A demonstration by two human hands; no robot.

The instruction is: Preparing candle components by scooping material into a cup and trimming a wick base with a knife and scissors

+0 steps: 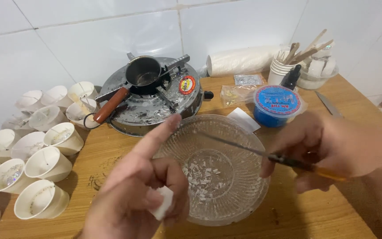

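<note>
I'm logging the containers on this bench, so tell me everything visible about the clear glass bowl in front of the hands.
The glass bowl is clear, round and wide, with ribbed, patterned walls. It sits upright on the wooden table, just in front of the metal stove. Small white flakes and chips lie scattered on its bottom. The left hand, holding a white chunk, overlaps its near rim, and a thin knife blade held by the right hand crosses above it.

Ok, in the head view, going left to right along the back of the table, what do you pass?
Tipped white paper cups → gas stove with a small pot → blue-lidded tub → cup of wooden sticks → knife blade.
</note>
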